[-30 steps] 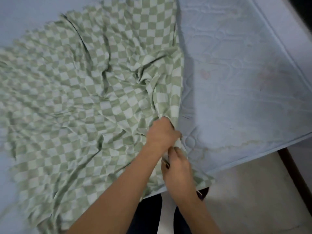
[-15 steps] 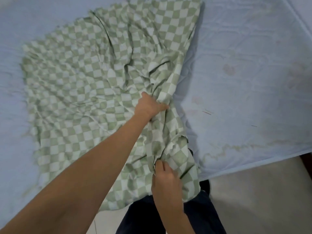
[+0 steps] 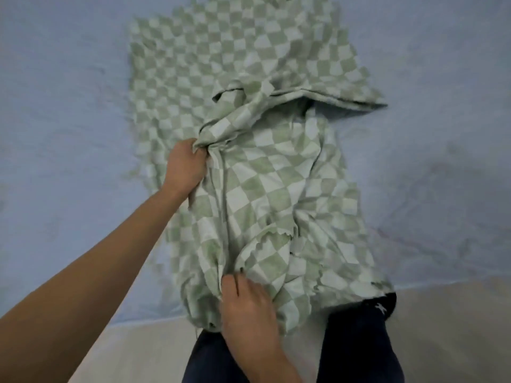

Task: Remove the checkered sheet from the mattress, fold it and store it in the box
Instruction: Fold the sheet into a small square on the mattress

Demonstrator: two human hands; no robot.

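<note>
Mattress [image 3: 69, 106] bare – sheet [image 3: 276, 189] bunched, mid-fold; left hand [image 3: 184, 167] and right hand [image 3: 246, 308] both pinch its edge – next: align corners.

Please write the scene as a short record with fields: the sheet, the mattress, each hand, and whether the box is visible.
sheet: green and white checkered sheet, crumpled, partly doubled over, near edge hanging off the bed
mattress: pale blue mattress, bare on both sides of the sheet
left hand: left hand gripping a bunched edge
right hand: right hand pinching the near edge
box: not in view
folding: not yet neat
</note>
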